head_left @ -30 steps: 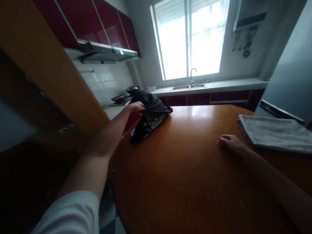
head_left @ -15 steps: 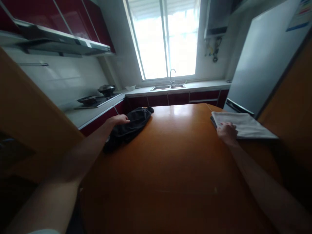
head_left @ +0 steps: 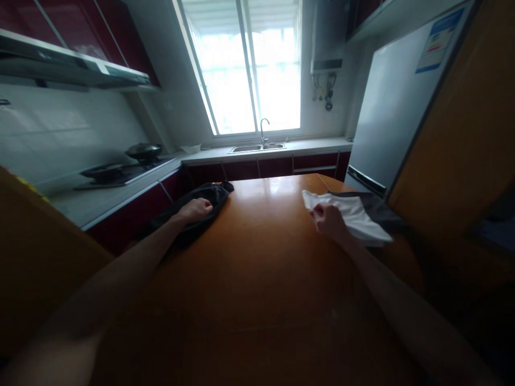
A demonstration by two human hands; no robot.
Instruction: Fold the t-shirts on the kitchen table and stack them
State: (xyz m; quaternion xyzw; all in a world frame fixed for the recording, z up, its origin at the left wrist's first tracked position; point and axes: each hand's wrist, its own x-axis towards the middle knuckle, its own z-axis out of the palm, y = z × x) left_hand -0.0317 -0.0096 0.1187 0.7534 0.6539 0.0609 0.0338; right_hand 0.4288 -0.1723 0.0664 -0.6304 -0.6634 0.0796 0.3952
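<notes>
A crumpled black cloth (head_left: 189,228) lies at the left edge of the wooden table (head_left: 265,257). Over it is my left hand (head_left: 197,208), its fingers curled closed; what they hold, if anything, is hidden. My right hand (head_left: 326,219) pinches the near left corner of a white cloth (head_left: 362,217) on the right side of the table. Behind and right of the white cloth, a dark grey cloth (head_left: 380,206) lies flat, partly covered by it.
Beyond the table stand a counter with a sink (head_left: 259,147) and a tap under a window. On the left are a stove with pans (head_left: 142,151) and a range hood (head_left: 76,67). A fridge (head_left: 396,102) stands at the right.
My right hand has pulled the white cloth leftward, showing more of the dark grey cloth beneath. My left hand stays over the black cloth. The view has turned slightly right.
</notes>
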